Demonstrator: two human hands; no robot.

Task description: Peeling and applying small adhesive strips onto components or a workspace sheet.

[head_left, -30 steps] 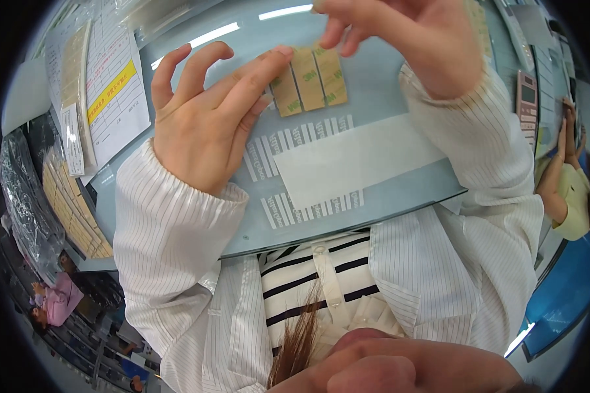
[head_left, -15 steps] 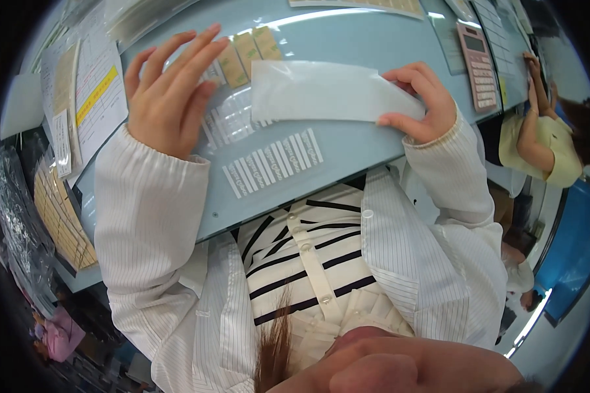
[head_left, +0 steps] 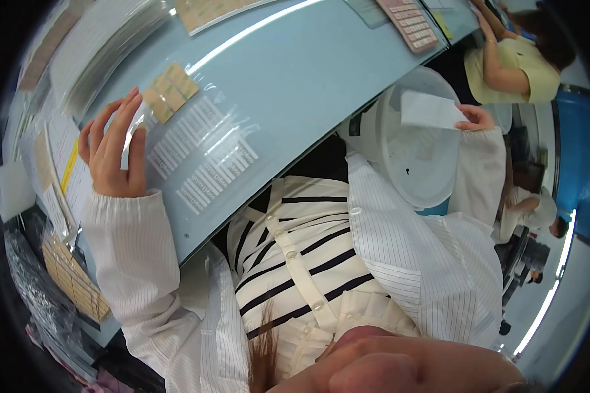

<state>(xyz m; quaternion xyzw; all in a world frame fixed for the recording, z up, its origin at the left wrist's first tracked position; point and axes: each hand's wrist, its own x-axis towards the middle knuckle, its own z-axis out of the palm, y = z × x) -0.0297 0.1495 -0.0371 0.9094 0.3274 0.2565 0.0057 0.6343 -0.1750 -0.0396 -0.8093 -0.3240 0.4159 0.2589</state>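
Observation:
Over at the right, my right hand (head_left: 476, 118) pinches one end of a white paper-like strip (head_left: 431, 111) above an open whitish plastic bucket (head_left: 390, 144). On the table, my left hand (head_left: 117, 149) is open with fingers stretched. Its fingertips are beside several tan adhesive pieces (head_left: 170, 93) with a greenish pattern; whether they touch is unclear. A clear film (head_left: 193, 137) lies flat by the hand, with rows of white printed strips (head_left: 217, 175) on it or under it.
A pink calculator (head_left: 410, 26) is at the table's far right. Stacked clear sheets (head_left: 111, 56) and papers (head_left: 62, 147) are on the left, with a tan gridded sheet (head_left: 75, 275) below. A co-worker in a yellow top (head_left: 505, 72) sits to the right.
My right hand has carried the white strip off the table, rightward over the bucket. My left hand stays by the film, still open. The view has turned to the right.

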